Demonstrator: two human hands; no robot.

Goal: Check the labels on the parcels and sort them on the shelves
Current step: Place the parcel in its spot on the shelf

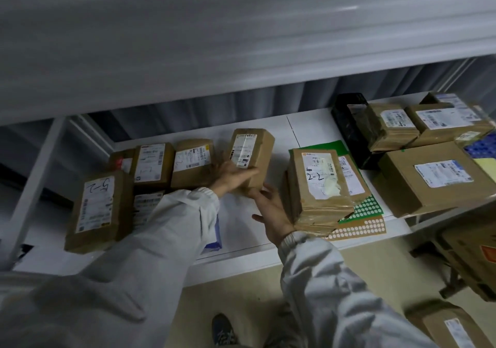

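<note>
Near edge: both grey sleeves reach onto the white shelf (308, 130). Right hand (271, 213) is open-palmed, fingers spread loosely, fingertips at the bottom corner of the small brown parcel (252, 157). Left hand (233, 177) lies flat with straight fingers against that parcel's lower front and left side. The parcel stands mid-shelf, label facing up. Right of it sits the taped parcel marked 2-2 (319, 186); further left, a row of labelled cartons (153, 165).
</note>
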